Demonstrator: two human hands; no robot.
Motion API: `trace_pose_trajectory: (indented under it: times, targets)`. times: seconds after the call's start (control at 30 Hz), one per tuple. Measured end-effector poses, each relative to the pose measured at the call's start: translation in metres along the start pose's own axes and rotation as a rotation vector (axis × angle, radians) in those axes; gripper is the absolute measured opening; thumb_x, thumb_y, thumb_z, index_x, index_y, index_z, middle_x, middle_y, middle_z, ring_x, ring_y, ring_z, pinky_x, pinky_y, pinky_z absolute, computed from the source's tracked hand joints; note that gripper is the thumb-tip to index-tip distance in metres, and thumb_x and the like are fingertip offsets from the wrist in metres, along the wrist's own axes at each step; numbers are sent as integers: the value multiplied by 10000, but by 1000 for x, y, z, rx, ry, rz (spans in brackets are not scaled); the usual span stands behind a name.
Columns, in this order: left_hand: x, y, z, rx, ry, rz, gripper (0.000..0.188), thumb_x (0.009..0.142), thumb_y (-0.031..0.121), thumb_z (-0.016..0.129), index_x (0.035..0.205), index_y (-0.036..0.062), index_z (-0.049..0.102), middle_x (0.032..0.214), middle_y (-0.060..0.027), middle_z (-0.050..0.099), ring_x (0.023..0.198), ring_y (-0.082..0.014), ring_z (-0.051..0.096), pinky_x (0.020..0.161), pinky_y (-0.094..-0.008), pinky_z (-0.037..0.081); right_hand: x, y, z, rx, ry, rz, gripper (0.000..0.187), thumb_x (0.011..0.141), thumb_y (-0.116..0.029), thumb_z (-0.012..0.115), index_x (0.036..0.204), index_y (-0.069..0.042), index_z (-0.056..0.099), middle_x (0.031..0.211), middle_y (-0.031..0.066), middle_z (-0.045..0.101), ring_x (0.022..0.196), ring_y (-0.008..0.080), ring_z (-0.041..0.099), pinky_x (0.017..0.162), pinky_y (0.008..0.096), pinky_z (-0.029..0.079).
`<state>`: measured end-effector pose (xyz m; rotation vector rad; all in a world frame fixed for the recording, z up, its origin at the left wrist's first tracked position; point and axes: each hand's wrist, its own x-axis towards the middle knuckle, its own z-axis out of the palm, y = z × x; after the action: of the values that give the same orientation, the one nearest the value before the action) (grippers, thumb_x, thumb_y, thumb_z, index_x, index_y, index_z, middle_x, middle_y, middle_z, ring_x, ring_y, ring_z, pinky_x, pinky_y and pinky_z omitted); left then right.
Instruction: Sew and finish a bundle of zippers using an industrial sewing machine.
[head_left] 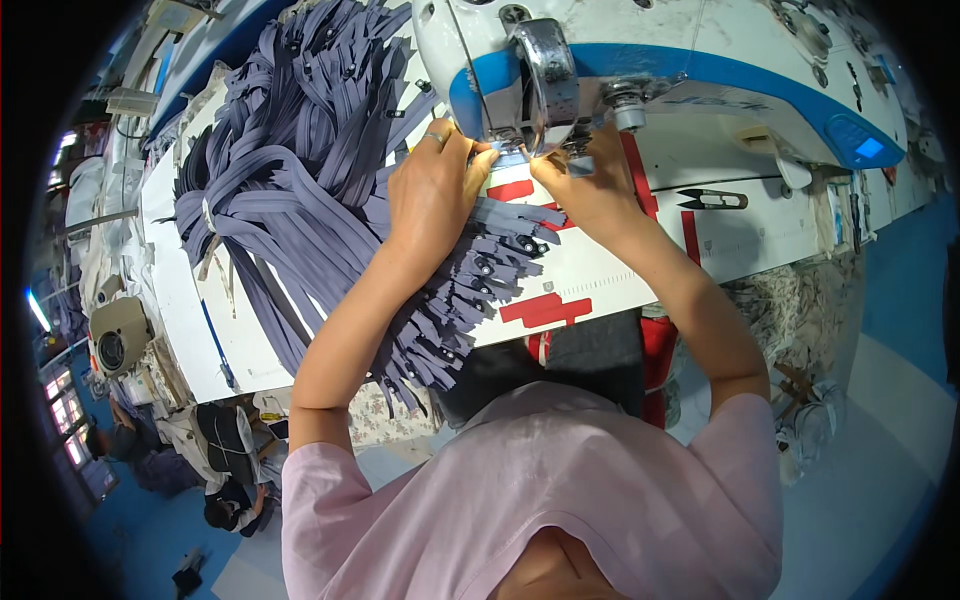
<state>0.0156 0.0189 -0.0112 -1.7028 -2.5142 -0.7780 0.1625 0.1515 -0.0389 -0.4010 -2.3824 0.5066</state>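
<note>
Up at twelve o'clock, the half-curled left hand (430, 188) and right hand (592, 186) flanked a pale strip (509, 154) beneath the sewing machine (660, 65), grip unclear; light, level guiding seemed best; zips (300, 195) lay at ten o'clock.

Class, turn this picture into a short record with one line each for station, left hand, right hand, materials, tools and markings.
Station: white sewing machine with a blue band, on a white table
Left hand: fingertips under the machine head, near a small bluish piece; exact contact unclear
Right hand: facing the left hand, fingertips partly hidden
Materials: grey-purple zipper strips, heaped on the left, some over the near edge
Tools: dark-handled thread snips, right of the right hand
Markings: red strips on the table
</note>
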Motion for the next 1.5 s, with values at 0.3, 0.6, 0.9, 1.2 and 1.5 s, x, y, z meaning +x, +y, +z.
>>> trace_pose_trajectory:
  times: [0.3,0.6,0.9,1.2,1.5]
  targets:
    - [6,-12,0,53,15,149,212,866,225,723,902,33,642,933,-107,607,731,-316,650,595,-425,517,-13,32,39,-169,48,-150,196,754,-115,738,915,-30,665,1025,141,604,995,336,551,853,455,459]
    - [6,-13,-2,36,-13,94,188,858,190,719,937,35,648,970,-105,620,763,-315,661,616,-422,527,-4,22,30,-96,25,-114,144,775,-83,651,907,-31,630,976,151,613,968,353,546,838,466,443]
    - [6,-21,4,2,-7,85,192,847,173,710,971,38,652,975,-100,622,790,-307,666,642,-423,529,-26,42,40,-435,-53,-292,580,917,-75,593,1452,-49,370,1365,138,475,1045,274,615,716,419,600]
    - [9,-26,8,-60,23,132,195,823,164,729,913,9,651,951,-96,627,737,-305,661,614,-412,521,0,12,20,-72,22,30,219,791,-178,674,946,-24,653,1036,190,645,1047,393,543,920,489,422]
    - [11,-27,10,-50,41,90,204,808,159,740,885,-1,637,925,-101,629,720,-325,656,608,-412,519,3,13,22,-63,15,50,237,784,-193,666,949,-25,648,1051,201,638,1054,392,539,925,484,417]
